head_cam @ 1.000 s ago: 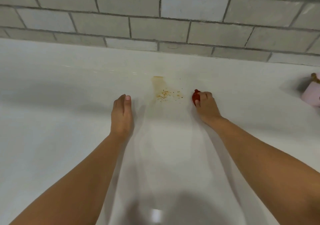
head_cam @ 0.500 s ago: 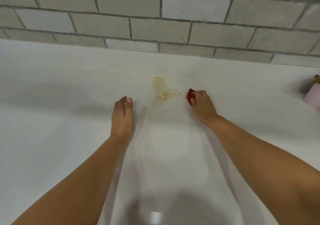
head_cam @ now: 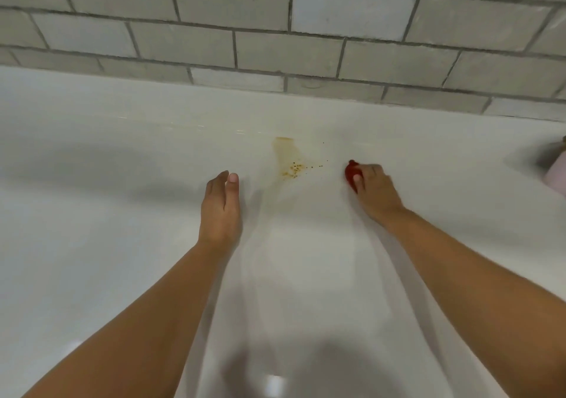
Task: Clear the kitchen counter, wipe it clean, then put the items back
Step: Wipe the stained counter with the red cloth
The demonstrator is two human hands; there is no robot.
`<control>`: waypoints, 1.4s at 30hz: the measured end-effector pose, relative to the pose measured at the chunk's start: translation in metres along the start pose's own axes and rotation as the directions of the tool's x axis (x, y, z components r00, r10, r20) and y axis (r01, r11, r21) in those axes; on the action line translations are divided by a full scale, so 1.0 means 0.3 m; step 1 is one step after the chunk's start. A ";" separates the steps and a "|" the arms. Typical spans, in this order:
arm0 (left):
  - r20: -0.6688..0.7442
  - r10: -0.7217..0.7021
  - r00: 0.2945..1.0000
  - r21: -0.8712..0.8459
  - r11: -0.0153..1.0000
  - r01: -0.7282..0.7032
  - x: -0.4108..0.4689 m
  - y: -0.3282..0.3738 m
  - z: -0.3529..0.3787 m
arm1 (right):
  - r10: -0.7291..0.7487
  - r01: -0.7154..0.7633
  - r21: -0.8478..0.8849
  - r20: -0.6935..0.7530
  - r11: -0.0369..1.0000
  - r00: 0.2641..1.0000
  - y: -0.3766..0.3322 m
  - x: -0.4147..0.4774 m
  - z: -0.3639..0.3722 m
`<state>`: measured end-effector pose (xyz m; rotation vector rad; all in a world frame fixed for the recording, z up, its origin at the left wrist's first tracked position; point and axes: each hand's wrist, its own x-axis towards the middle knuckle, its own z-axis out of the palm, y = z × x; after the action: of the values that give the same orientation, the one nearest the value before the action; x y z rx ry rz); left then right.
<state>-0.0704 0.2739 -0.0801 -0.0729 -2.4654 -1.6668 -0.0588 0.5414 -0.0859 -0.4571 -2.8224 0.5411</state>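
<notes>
Fingers, right: curled down over a small red rounded object (head_cam: 351,174), thumb (head_cam: 357,178) pressed on its near side; the object sits on the glossy white kitchen counter (head_cam: 92,213), what it is cannot be told.
Fingers, left: straight and held together, thumb alongside, nothing in them.
Head view, containers: one pale pink rounded container (head_cam: 556,170) at the 3 o'clock edge of the frame, cut off and blurred; its contents cannot be told.
Right hand (head_cam: 375,192): knuckles up, just to the 3 o'clock side of the spill, forearm running back toward 5 o'clock.
Left hand (head_cam: 220,210): turned on its edge with the thumb side up, fingertips pointing to 12 o'clock, forearm running back toward 7 o'clock; whether it touches the counter cannot be told.
Spill: yellow-brown smeared stain (head_cam: 286,155) with small brown crumbs (head_cam: 296,168) at its near end, lying between the two hands and slightly beyond them toward 12 o'clock.
Backdrop: grey brick-pattern wall tiles (head_cam: 275,29) along the counter's far edge at 12 o'clock.
</notes>
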 end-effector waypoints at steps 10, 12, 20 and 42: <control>0.004 0.017 1.000 0.037 0.999 -0.017 0.006 0.001 0.000 | -0.378 0.352 0.179 0.143 0.919 0.915 -0.306 -0.164 0.124; 0.000 0.011 1.000 0.021 1.000 -0.011 0.008 -0.004 0.000 | -0.324 0.314 0.105 0.104 0.944 0.940 -0.203 -0.116 0.086; -0.002 0.002 1.000 0.021 1.000 -0.002 0.011 -0.006 0.006 | -0.019 0.018 0.033 0.027 0.999 0.999 -0.206 0.113 0.116; 0.011 0.009 1.000 0.048 0.999 -0.009 0.011 -0.001 0.002 | -0.390 0.373 0.135 0.142 0.918 0.910 -0.256 -0.128 0.110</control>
<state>-0.0738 0.2741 -0.0799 -0.0867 -2.5075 -1.6068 -0.0523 0.4500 -0.0919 0.1729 -2.9081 0.6633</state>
